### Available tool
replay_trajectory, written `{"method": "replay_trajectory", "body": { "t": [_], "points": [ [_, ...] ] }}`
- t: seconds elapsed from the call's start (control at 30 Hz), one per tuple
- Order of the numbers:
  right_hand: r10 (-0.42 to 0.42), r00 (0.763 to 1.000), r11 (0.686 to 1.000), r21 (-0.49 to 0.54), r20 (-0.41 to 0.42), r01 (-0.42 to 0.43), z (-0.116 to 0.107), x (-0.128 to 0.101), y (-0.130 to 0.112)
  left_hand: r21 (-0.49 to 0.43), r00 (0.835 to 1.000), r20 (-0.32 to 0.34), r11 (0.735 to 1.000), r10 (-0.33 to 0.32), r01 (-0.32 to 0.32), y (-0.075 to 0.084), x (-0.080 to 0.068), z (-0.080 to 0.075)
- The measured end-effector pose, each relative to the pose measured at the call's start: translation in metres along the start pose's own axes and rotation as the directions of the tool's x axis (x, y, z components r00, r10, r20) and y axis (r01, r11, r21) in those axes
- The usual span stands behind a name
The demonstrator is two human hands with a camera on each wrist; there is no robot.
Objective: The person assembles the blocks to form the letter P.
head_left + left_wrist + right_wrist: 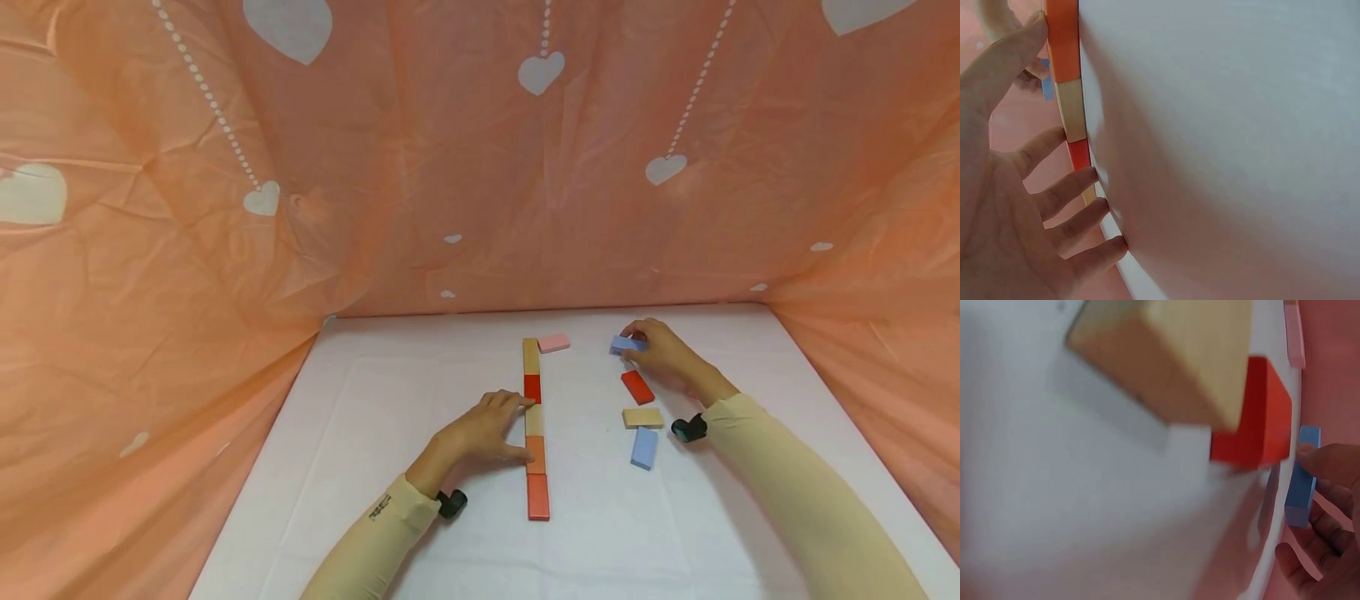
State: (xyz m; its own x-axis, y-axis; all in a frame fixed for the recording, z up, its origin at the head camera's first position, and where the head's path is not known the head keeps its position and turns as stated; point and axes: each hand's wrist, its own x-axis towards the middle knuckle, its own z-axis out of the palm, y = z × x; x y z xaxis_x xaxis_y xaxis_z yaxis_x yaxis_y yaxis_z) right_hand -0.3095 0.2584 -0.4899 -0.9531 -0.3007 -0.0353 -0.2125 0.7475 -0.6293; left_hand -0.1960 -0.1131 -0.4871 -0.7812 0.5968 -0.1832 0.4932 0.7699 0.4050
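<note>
Right hand point(660, 354) partly covers blue block point(621, 343)

A makeshift recording booth: white tabletop point(375, 433) walled by crumpled peach heart-print sheeting point(187, 250).

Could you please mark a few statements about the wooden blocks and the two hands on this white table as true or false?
1. The right hand pinches a light blue rectangular wooden block. True.
2. The left hand rests against the line of flat wooden blocks laid end to end. True.
3. The pink rectangular block lies at the near end of the line. False: it lies at the far end, beside the line's tan block.
4. The loose red rectangular block is stacked on the loose tan block. False: both lie flat and apart on the white table.
</note>
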Motion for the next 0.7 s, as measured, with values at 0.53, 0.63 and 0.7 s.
{"method": "replay_trajectory", "body": {
  "t": [0.53,0.63,0.7],
  "points": [
    [-0.117,0.993,0.992,-0.052,-0.022,0.115,0.023,0.026,-0.023,0.013,1.000,-0.003,1.000,-0.013,0.013,0.003,-0.001,-0.002],
    [-0.128,0.992,0.990,-0.056,-0.020,0.127,0.027,0.031,-0.028,0.011,1.000,0.000,1.000,-0.016,0.016,0.003,0.000,-0.002],
    [-0.133,0.991,0.990,-0.055,-0.017,0.131,0.028,0.033,-0.031,0.011,1.000,0.001,1.000,-0.016,0.016,0.002,0.000,-0.001]
  ]
}}
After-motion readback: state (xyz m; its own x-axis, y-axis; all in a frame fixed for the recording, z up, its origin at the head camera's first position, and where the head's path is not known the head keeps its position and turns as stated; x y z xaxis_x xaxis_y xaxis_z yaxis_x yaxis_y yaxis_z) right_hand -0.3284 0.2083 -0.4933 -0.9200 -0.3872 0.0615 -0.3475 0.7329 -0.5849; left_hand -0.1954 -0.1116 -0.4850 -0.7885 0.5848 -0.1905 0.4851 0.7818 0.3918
